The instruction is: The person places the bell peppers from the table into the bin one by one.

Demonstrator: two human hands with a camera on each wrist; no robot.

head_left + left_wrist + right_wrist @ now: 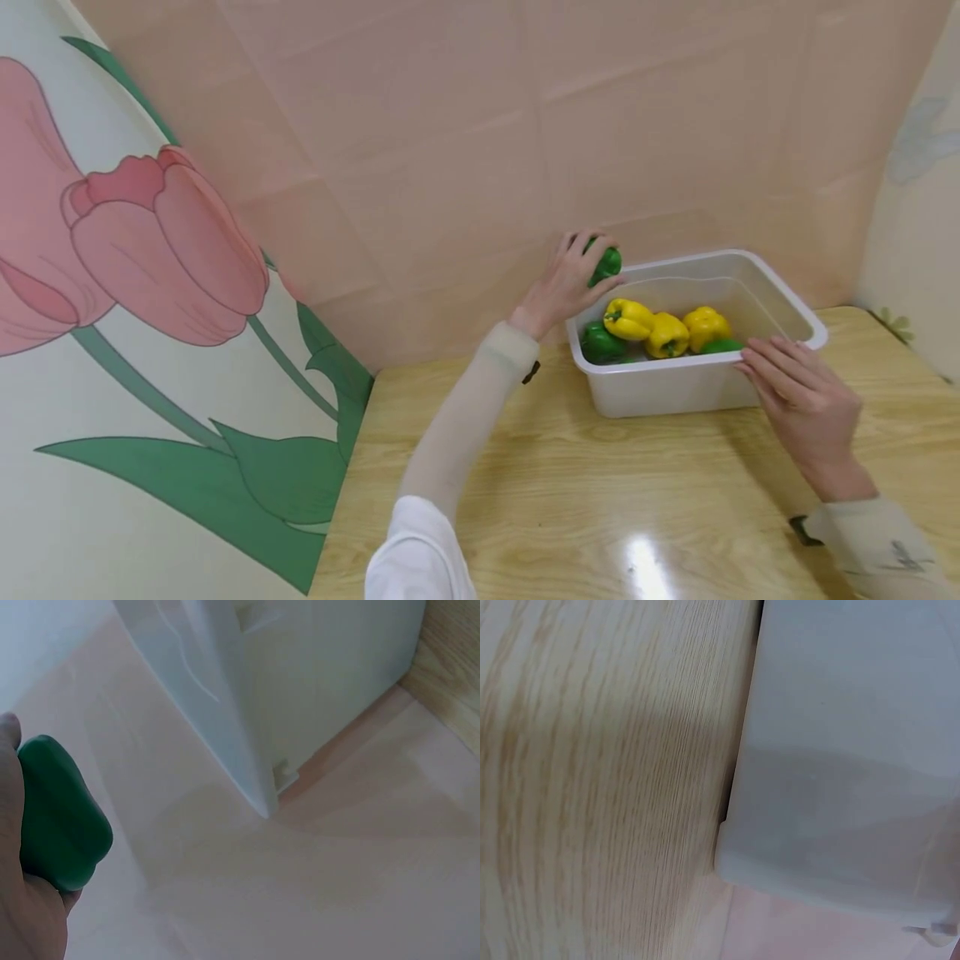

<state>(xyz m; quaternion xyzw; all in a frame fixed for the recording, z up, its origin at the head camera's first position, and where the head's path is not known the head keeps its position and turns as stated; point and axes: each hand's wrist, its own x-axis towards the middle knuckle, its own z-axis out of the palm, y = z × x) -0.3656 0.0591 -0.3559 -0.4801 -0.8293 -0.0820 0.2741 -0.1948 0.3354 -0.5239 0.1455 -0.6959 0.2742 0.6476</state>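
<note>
Head view: centre right of frame, a white bin (675,392) on a wooden table (570,500)
Left hand (562,283): fingers curled round a green pepper (604,263), held above the bin's upper-left corner
Right hand (806,400): fingers straight, resting on the bin's near rim
Bin contents: yellow peppers (666,333); more green ones (600,343)

From my head, the camera looks forward and down across the desk (570,500) at the white bin (675,392) by the pink wall (525,125). My left wrist camera sits close beside the bin's outer corner (259,787); my right wrist camera hugs its side (840,787) over the desk.
</note>
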